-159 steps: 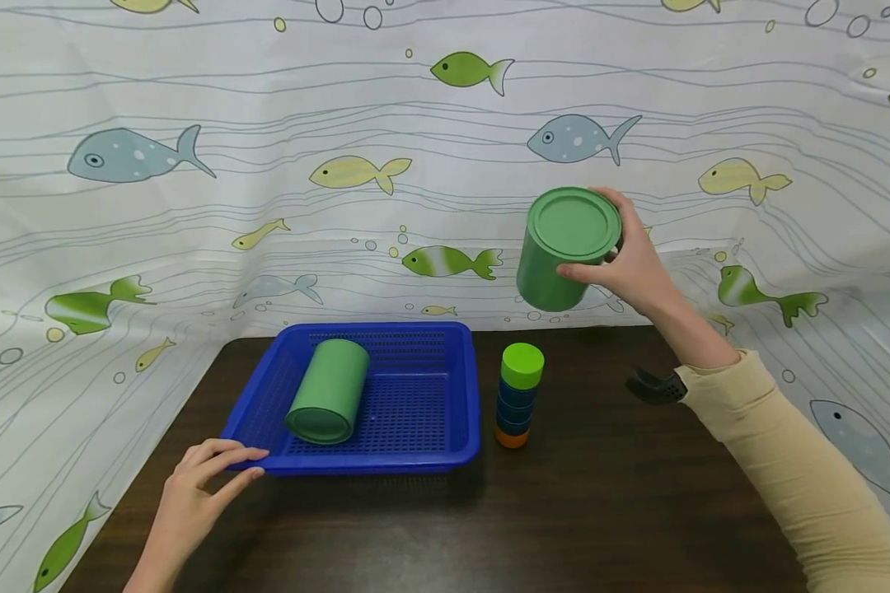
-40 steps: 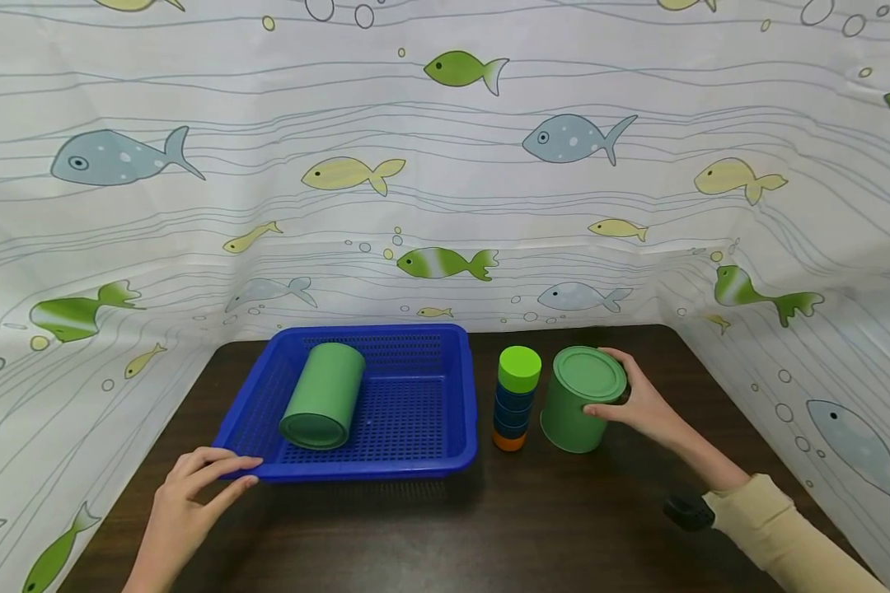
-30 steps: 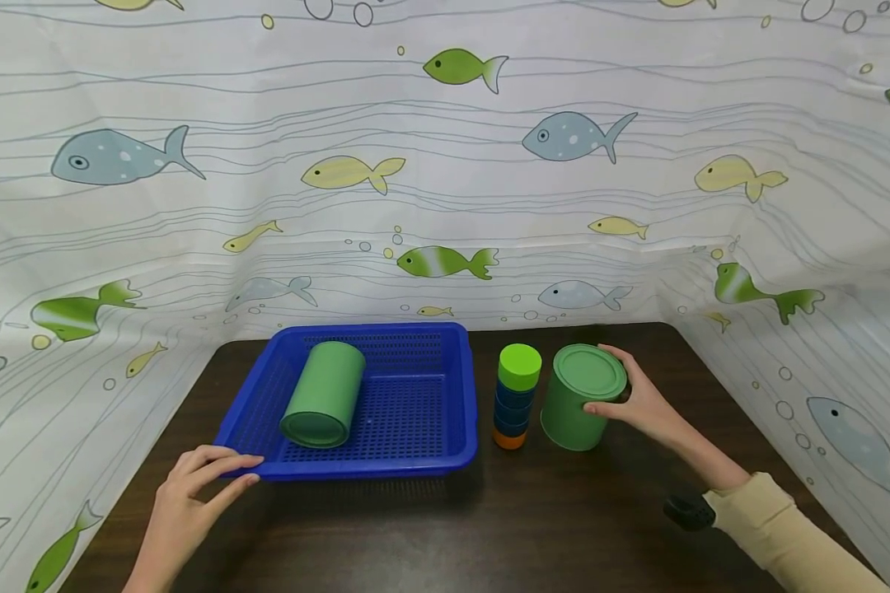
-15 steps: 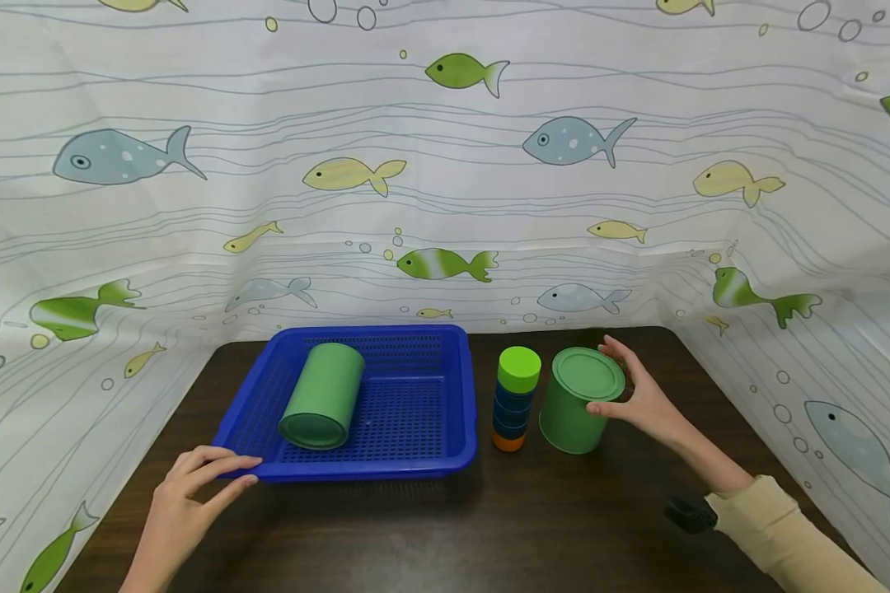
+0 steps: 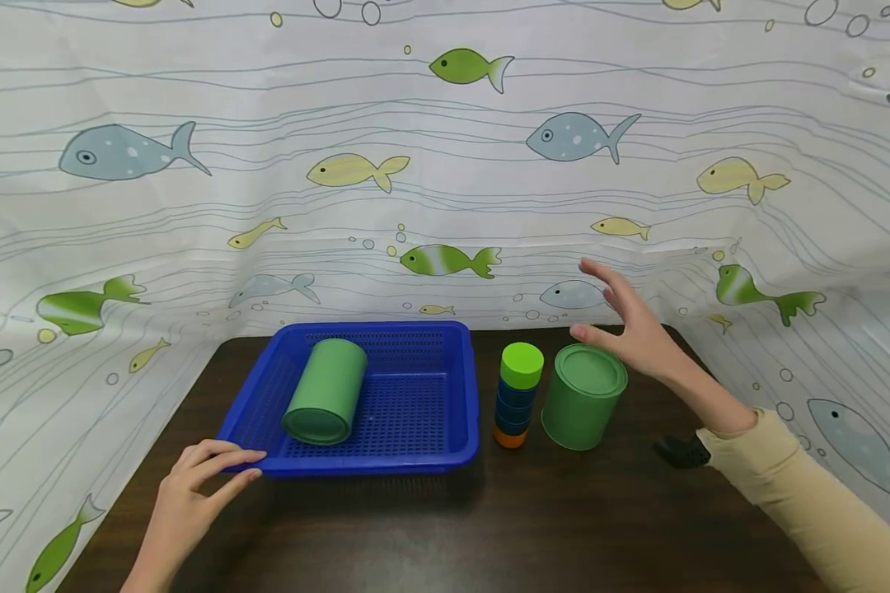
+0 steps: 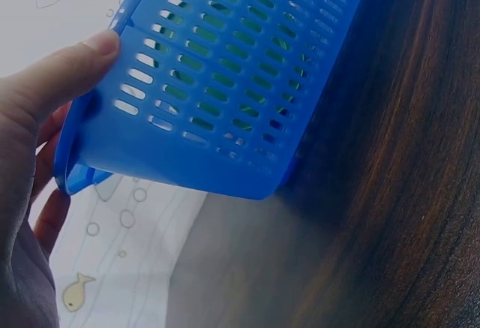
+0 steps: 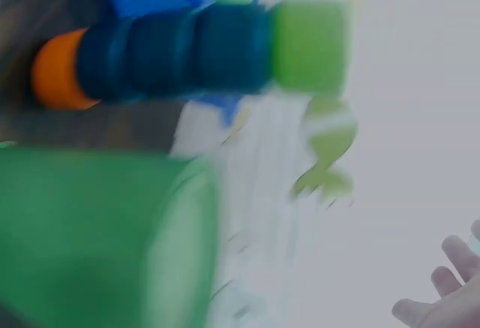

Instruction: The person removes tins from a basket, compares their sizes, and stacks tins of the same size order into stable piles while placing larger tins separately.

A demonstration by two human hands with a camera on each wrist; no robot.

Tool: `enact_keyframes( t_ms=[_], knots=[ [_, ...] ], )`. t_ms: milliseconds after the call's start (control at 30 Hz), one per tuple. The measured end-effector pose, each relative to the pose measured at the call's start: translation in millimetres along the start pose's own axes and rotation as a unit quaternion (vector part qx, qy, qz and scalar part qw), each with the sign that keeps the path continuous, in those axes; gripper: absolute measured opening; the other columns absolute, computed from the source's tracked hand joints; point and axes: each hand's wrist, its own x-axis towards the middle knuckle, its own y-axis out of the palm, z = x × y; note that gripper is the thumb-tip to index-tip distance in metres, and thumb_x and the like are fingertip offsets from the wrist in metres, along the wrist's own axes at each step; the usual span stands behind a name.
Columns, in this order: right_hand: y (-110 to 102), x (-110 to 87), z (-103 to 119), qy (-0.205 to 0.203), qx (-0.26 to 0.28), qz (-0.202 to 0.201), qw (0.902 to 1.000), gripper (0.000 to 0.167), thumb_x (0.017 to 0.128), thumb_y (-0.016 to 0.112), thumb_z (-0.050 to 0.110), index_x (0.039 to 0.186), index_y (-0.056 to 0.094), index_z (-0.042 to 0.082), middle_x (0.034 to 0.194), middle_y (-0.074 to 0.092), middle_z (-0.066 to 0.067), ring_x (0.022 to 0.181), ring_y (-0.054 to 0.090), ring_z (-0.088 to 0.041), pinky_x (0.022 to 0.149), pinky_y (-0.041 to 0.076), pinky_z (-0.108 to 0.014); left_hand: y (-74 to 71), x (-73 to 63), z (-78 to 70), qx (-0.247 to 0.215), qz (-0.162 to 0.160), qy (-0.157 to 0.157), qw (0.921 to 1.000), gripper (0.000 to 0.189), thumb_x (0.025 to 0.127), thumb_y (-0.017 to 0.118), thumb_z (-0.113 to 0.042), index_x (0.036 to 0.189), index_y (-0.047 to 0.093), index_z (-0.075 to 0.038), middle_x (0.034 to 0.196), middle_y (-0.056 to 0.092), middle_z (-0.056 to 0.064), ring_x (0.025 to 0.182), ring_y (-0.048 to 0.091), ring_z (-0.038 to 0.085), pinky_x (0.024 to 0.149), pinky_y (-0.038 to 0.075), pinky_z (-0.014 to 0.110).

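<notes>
My left hand (image 5: 185, 498) pinches the near left corner of a blue plastic basket (image 5: 371, 466); the left wrist view has the thumb outside its slotted wall (image 6: 191, 110) and fingers behind the rim. A green can (image 5: 325, 391) lies on its side in the basket's left half. Farther right, a second green can (image 5: 582, 403) stands upright on the table. Just above its lid hovers my right hand (image 5: 638, 333), fingers spread, holding nothing. In the right wrist view that can (image 7: 90, 238) is blurred, and the hand (image 7: 450, 298) shows at the lower right corner.
Between basket and standing can rises a narrow stack (image 5: 515, 403) with a light green top, dark blue middle and orange base. The dark wooden table (image 5: 445, 535) meets a fish-printed white sheet (image 5: 445, 206) behind and at both sides.
The right hand has lowered its green can onto the table beside the stack, let go of it and risen above the lid. The left hand stays at the basket corner.
</notes>
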Motion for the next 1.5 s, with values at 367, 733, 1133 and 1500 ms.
enact_keyframes(
  t_ms=[367, 733, 1133, 1500],
  knots=[
    [40, 67.5, 78, -0.089, -0.070, 0.106, 0.9879, 0.091, 0.086, 0.075, 0.042, 0.157, 0.021, 0.030, 0.163, 0.024, 0.006, 0.151, 0.022, -0.019, 0.120, 0.023, -0.056, -3.5, -2.2, -0.5, 0.009, 0.003, -0.002, 1.0000, 0.045, 0.057, 0.086, 0.010, 0.092, 0.079, -0.018, 0.090, 0.064, -0.010, 0.096, 0.046, -0.007, 0.085, 0.031, 0.006],
    [114, 120.2, 124, -0.104, -0.129, 0.226, 0.9599, 0.094, 0.088, 0.069, 0.052, 0.159, 0.015, 0.023, 0.164, 0.020, -0.003, 0.152, 0.018, -0.023, 0.121, 0.026, -0.049, -8.2, -7.8, 1.7, 0.005, -0.001, -0.007, 1.0000, 0.046, 0.058, 0.086, 0.010, 0.094, 0.079, -0.018, 0.091, 0.064, -0.010, 0.096, 0.046, -0.006, 0.085, 0.031, 0.006],
    [182, 147.2, 140, -0.141, -0.110, 0.260, 0.9489, 0.099, 0.086, 0.074, 0.047, 0.159, 0.013, 0.021, 0.164, 0.018, -0.006, 0.152, 0.018, -0.023, 0.122, 0.024, -0.046, -6.2, -8.3, -0.6, 0.009, -0.004, -0.011, 0.9999, 0.045, 0.058, 0.086, 0.010, 0.093, 0.079, -0.018, 0.091, 0.063, -0.009, 0.096, 0.045, -0.007, 0.085, 0.031, 0.006],
    [211, 156.9, 127, -0.176, -0.113, 0.284, 0.9357, 0.101, 0.086, 0.075, 0.044, 0.160, 0.011, 0.019, 0.165, 0.014, -0.010, 0.154, 0.014, -0.028, 0.122, 0.022, -0.049, -2.9, -4.2, -1.7, 0.001, 0.007, -0.018, 0.9998, 0.044, 0.061, 0.085, 0.011, 0.094, 0.079, -0.017, 0.092, 0.064, -0.008, 0.098, 0.045, -0.005, 0.086, 0.032, 0.007]
  ],
)
